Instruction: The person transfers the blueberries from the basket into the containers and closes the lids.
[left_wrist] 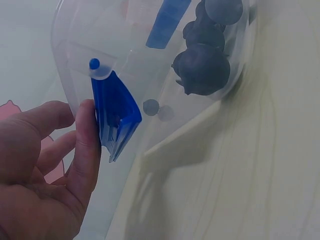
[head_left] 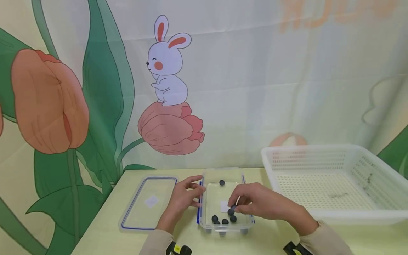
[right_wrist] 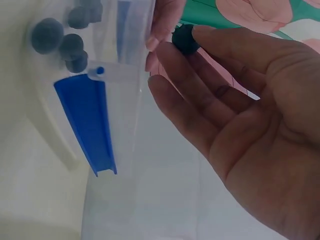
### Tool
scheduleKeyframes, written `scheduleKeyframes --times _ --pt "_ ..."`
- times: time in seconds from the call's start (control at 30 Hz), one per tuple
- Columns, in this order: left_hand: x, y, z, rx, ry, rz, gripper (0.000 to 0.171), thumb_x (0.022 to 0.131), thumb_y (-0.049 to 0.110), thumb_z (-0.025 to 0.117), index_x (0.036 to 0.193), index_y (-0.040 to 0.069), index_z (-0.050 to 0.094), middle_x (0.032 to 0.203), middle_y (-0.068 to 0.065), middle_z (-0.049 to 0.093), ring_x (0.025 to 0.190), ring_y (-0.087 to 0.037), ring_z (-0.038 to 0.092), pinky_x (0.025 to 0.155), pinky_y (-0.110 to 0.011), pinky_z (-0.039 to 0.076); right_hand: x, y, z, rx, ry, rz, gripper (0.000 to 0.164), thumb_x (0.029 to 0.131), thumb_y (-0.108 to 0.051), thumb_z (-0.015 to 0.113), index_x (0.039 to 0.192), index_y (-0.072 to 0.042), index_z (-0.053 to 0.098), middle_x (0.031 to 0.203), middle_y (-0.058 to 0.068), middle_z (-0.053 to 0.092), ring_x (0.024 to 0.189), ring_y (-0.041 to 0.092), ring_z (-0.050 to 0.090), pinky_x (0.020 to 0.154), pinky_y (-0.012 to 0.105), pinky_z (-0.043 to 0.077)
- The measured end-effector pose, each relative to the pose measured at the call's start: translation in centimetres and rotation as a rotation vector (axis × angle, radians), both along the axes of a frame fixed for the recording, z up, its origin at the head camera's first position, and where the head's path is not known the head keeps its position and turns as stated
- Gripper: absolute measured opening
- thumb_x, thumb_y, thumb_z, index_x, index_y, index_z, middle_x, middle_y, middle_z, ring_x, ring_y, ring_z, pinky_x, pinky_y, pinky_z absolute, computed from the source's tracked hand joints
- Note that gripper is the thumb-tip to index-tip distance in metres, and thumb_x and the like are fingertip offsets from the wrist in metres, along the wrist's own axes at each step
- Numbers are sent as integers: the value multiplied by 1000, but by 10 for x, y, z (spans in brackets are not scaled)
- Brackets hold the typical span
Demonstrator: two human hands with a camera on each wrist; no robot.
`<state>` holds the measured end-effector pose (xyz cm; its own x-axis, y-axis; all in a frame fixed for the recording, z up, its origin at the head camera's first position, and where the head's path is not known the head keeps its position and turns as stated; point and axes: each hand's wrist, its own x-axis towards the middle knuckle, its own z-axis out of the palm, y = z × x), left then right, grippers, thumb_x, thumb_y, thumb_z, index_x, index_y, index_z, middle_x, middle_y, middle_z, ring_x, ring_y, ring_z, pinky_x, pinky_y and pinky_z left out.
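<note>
A clear plastic food box with blue side clips stands on the table, several blueberries gathered at its near end. One lone blueberry lies toward the far end. My right hand is over the box's right side and pinches a blueberry between thumb and fingertip; the other fingers are loosely bent. At the left wall, my left hand has its fingertips at the rim. In the left wrist view one of its fingers lies straight along the hanging blue clip.
A clear lid with a blue seal lies flat left of the box. On the right is a large white plastic basket with slotted walls. Behind the table hangs a cloth printed with tulips and a rabbit.
</note>
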<state>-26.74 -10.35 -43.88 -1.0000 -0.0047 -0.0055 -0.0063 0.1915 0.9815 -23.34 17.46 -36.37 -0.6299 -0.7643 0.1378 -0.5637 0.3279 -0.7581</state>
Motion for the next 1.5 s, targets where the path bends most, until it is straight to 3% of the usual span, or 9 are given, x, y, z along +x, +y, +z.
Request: scheduleKeyframes --times 0.2,0.5,0.7,0.8,1.0,1.2,1.37,1.5 --pt "1 -1 -1 5 0 -2 47 98 15 77 144 11 66 110 -12 64 85 -21 71 67 -34 65 2 -5 -10 53 -8 22 11 96 -3 76 103 -10 77 103 -5 74 87 6 72 78 26 61" --pt "0 -1 0 9 -8 -9 46 99 14 76 144 11 66 111 -12 65 86 -21 70 68 -34 66 3 -7 -14 73 65 81 13 94 2 75 102 -7 78 102 -3 76 90 1 70 83 25 61" --pt "0 -2 1 10 -6 -10 46 99 14 76 144 11 66 111 -13 65 87 -22 69 67 -34 66 3 -7 -11 111 107 59 18 93 2 75 107 -8 79 106 -3 76 91 1 70 86 29 62" --pt "0 -2 1 7 -3 -8 46 99 14 76 144 11 66 111 -12 65 87 -22 70 67 -34 66 3 -7 -10 114 142 -22 17 95 -3 76 110 -11 79 108 -5 75 93 4 69 86 32 62" --pt "3 -2 3 -2 -1 -9 47 99 16 77 144 8 66 110 -13 66 85 -22 71 66 -34 65 4 -8 -12 84 252 -291 22 95 -8 79 116 -8 74 113 1 70 99 25 71 84 39 62" --pt "5 -5 7 -60 28 21 49 95 21 81 139 4 68 109 -13 68 94 -28 72 71 -37 66 6 -12 -13 127 191 -503 37 95 -8 79 130 -1 70 119 12 66 106 35 71 85 45 62" --pt "6 -6 10 -134 -3 15 55 92 27 84 140 4 67 124 -16 67 107 -31 68 86 -46 65 4 -14 -16 179 163 -583 41 96 -3 75 134 8 65 121 22 64 102 35 72 81 44 63" --pt "6 -7 10 -125 -76 -44 65 95 31 82 149 5 58 135 -22 65 105 -34 72 79 -47 66 3 -16 -20 182 137 -602 39 97 3 71 134 12 62 122 25 61 96 31 72 74 37 63"
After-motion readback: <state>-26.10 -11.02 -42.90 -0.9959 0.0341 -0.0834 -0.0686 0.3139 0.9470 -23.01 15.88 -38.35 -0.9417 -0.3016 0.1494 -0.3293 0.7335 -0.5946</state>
